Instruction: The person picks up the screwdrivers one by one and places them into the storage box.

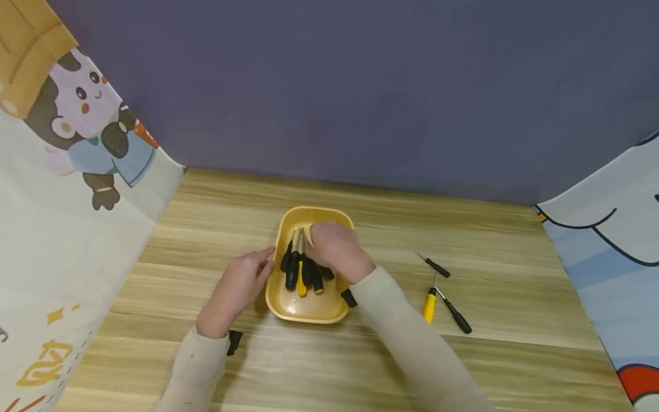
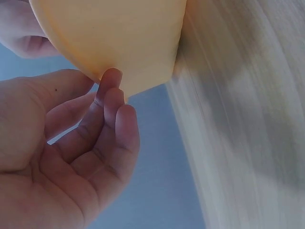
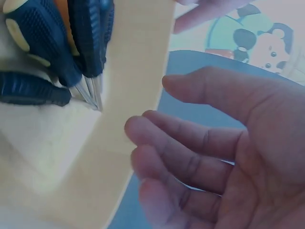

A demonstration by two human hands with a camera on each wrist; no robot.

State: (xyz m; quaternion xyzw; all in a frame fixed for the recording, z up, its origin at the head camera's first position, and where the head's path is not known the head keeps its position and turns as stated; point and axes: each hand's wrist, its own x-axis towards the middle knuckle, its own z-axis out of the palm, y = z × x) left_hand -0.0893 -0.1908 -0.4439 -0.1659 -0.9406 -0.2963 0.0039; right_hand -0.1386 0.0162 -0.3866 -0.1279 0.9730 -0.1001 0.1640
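Note:
A yellow plastic tray point(image 1: 293, 309) stands on the table with several screwdrivers point(image 1: 292, 272) lying in it, their handles black or yellow and their shafts pointing to the far end. My left hand point(image 1: 239, 280) holds the tray's left rim; in the left wrist view, its thumb meets the edge and bent fingertips point(image 2: 112, 78) touch the outer wall. Over the tray's far right part is my right hand point(image 1: 337, 246). Nothing shows between its spread thumb and loosely bent fingers point(image 3: 147, 133) in the right wrist view, where black screwdriver handles point(image 3: 88, 38) lie beside it.
To the right on the wood-grain table point(image 1: 515, 274) lie a small black screwdriver point(image 1: 437, 267), a yellow-handled screwdriver point(image 1: 429, 306) and a longer black screwdriver point(image 1: 458, 319). A dark wall point(image 1: 360, 103) stands behind, with printed cartoon panels point(image 1: 92, 137) at the sides.

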